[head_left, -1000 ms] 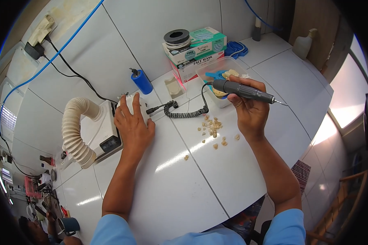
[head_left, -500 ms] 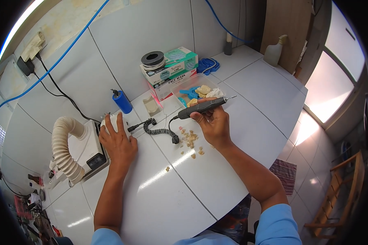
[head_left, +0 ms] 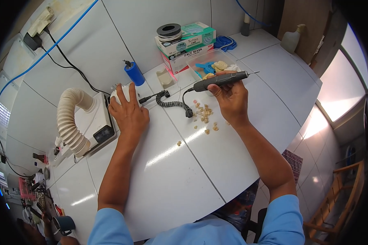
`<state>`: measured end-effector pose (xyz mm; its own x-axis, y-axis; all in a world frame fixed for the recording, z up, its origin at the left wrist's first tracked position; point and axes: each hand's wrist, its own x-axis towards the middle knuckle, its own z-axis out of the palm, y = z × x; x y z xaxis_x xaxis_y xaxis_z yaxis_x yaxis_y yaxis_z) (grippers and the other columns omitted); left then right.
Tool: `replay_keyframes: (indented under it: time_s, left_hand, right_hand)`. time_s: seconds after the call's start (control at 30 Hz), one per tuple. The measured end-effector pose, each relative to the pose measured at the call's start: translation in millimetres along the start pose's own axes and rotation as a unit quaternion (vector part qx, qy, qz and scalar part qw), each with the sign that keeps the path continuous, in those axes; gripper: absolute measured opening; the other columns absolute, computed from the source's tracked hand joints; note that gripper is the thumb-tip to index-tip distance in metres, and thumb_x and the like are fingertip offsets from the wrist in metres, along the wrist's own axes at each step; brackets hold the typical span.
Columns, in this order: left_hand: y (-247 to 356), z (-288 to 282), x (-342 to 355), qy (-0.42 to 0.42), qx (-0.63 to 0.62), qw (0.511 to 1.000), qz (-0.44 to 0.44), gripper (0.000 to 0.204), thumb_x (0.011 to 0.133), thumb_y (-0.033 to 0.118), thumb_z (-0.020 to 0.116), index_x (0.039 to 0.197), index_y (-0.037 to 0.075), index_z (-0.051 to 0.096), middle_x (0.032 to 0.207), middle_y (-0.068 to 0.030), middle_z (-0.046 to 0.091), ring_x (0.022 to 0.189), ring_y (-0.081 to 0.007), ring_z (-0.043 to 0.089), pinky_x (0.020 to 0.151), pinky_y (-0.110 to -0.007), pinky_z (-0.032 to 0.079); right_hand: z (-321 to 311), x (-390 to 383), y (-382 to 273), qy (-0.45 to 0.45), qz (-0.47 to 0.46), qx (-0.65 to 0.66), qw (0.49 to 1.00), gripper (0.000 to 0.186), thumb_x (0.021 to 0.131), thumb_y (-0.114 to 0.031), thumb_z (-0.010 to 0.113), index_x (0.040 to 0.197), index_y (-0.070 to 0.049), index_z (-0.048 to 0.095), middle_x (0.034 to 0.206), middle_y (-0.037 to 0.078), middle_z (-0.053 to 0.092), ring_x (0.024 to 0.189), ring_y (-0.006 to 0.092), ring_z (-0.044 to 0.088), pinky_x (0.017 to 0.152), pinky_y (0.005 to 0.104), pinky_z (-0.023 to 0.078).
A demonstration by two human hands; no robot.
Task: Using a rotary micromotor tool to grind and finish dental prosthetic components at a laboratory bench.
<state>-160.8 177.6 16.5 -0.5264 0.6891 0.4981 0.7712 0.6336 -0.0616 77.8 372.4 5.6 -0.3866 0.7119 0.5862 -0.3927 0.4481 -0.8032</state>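
My right hand (head_left: 234,100) holds a dark grey rotary handpiece (head_left: 221,81) above the table, its thin metal bit pointing right. A coiled black cord (head_left: 171,103) runs from its back end to a white control box (head_left: 123,93). Over that box lies my left hand (head_left: 131,111), fingers spread and touching its top; the hand hides much of the box. Below the handpiece, several small cream-coloured tooth-like pieces (head_left: 205,114) lie scattered, with one piece (head_left: 179,143) apart from them.
Left of the box stands a white machine (head_left: 90,118) with a ribbed hose (head_left: 67,118). Behind are a blue cylinder (head_left: 134,73), mask boxes (head_left: 188,57) under a wire spool (head_left: 169,30), and a clear tray (head_left: 192,65). A mug (head_left: 64,224) and another person are at lower left.
The whole view has shifted, so the table's things sit farther right and more shows at lower left. Both hands keep about the same place over the table, the handpiece still held.
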Motion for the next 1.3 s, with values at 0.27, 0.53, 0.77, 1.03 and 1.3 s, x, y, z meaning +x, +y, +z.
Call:
replay_keyframes:
  time_s: [0.27,0.53,0.77,1.03,1.3]
  left_hand:
    - [26,-94,-19,-0.263,-0.305,0.908,0.118,0.038,0.091,0.014,0.087,0.121,0.002,0.068,0.123,-0.0157,0.068,0.111,-0.0313,0.07,0.097,-0.045,0.057]
    - [45,-70,-33,-0.342,-0.356,0.848,0.194,0.03,0.091,0.016,0.088,0.112,0.001,0.072,0.102,-0.0125,0.073,0.096,-0.0278,0.073,0.085,-0.041,0.061]
    - [63,-52,-51,-0.228,-0.386,0.865,0.225,0.027,0.089,0.014,0.088,0.11,0.005,0.074,0.101,-0.0092,0.073,0.097,-0.0293,0.072,0.085,-0.041,0.06]
    - [66,-78,-64,-0.117,-0.381,0.847,0.352,0.017,0.09,0.01,0.086,0.103,0.008,0.074,0.097,-0.0062,0.07,0.092,-0.0277,0.068,0.079,-0.042,0.055]
    - [-57,-32,-65,0.123,-0.196,0.972,0.039,0.037,0.085,0.003,0.086,0.116,0.001,0.066,0.106,-0.0123,0.064,0.088,-0.0272,0.062,0.079,-0.04,0.053]
  right_hand:
    - [-5,6,-8,0.007,-0.032,0.022,0.999,0.047,0.101,-0.012,0.082,0.136,0.005,0.056,0.125,0.019,0.075,0.121,0.023,0.074,0.107,0.033,0.061]
    - [-6,6,-6,0.009,-0.026,0.02,0.999,0.047,0.101,-0.012,0.082,0.136,0.006,0.055,0.125,0.02,0.076,0.12,0.0228,0.074,0.105,0.0334,0.061]
    - [-1,6,-6,0.008,-0.029,0.009,1.0,0.046,0.101,-0.012,0.082,0.135,0.006,0.056,0.124,0.019,0.076,0.117,0.0219,0.075,0.103,0.0332,0.062]
    - [-5,4,-10,0.002,-0.017,0.022,1.0,0.045,0.101,-0.014,0.082,0.135,0.003,0.058,0.125,0.017,0.076,0.119,0.0213,0.074,0.107,0.0342,0.059]
    - [-3,4,-15,-0.005,-0.011,-0.001,1.0,0.042,0.102,-0.014,0.081,0.134,0.001,0.059,0.123,0.016,0.076,0.118,0.0207,0.074,0.109,0.0343,0.058]
